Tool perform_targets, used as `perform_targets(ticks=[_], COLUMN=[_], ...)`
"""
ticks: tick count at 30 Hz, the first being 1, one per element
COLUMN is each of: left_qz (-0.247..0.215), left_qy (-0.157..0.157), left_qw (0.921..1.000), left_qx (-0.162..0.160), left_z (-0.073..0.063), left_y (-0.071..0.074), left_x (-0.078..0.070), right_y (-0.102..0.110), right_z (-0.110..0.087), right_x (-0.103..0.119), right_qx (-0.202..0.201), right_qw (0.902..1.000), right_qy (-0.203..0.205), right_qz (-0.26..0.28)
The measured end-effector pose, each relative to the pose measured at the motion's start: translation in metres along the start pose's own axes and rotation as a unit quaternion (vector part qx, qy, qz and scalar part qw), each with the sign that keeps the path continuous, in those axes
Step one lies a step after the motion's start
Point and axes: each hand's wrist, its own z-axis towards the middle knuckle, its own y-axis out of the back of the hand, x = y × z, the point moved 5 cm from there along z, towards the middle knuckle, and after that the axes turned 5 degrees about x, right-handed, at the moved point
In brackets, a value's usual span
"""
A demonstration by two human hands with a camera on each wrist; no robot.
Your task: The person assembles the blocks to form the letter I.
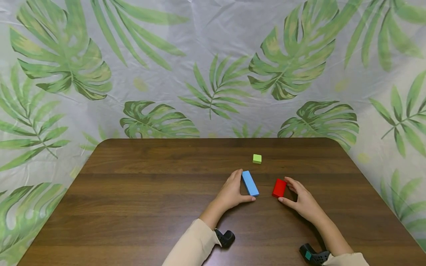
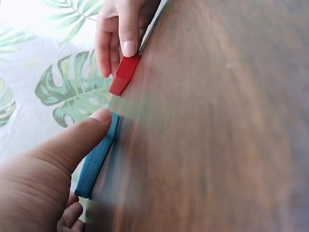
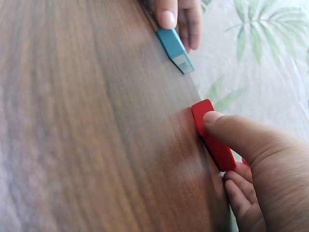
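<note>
A blue rectangular block [image 1: 250, 183] lies on the table at a slant. My left hand [image 1: 231, 192] spans its length, thumb at the near end and fingertips at the far end. To the right, my right hand [image 1: 305, 202] holds a shorter red block [image 1: 279, 188] between thumb and fingers. A gap separates the two blocks. In the left wrist view the thumb touches the end of the blue block [image 2: 98, 157], and the fingers are partly hidden. The right wrist view has the thumb against the red block [image 3: 212, 137].
Farther back, a small light green block [image 1: 257, 159] sits by itself. The brown wooden table [image 1: 133, 207] ends at a far edge before a leaf-patterned cloth [image 1: 219, 33]. Each wrist wears a black device.
</note>
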Motion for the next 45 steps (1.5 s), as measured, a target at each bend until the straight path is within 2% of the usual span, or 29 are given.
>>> perform_targets(ticks=[7,26,45], left_qz=[0.011,-0.015,0.001], left_qy=[-0.001,-0.035,-0.085], left_qw=[0.9999,0.9990,0.9960], left_qx=[-0.007,-0.023,-0.028], left_z=[0.001,-0.010,-0.027], left_y=[0.001,0.011,0.034], left_x=[0.000,0.002,-0.005], right_y=[0.000,-0.001,-0.001], right_z=[0.000,-0.001,0.000], right_x=[0.001,-0.001,-0.002], right_qx=[0.002,0.004,0.001], right_qw=[1.0000,1.0000,1.0000], right_qy=[0.001,-0.004,0.003], right_qz=[0.000,0.005,0.001])
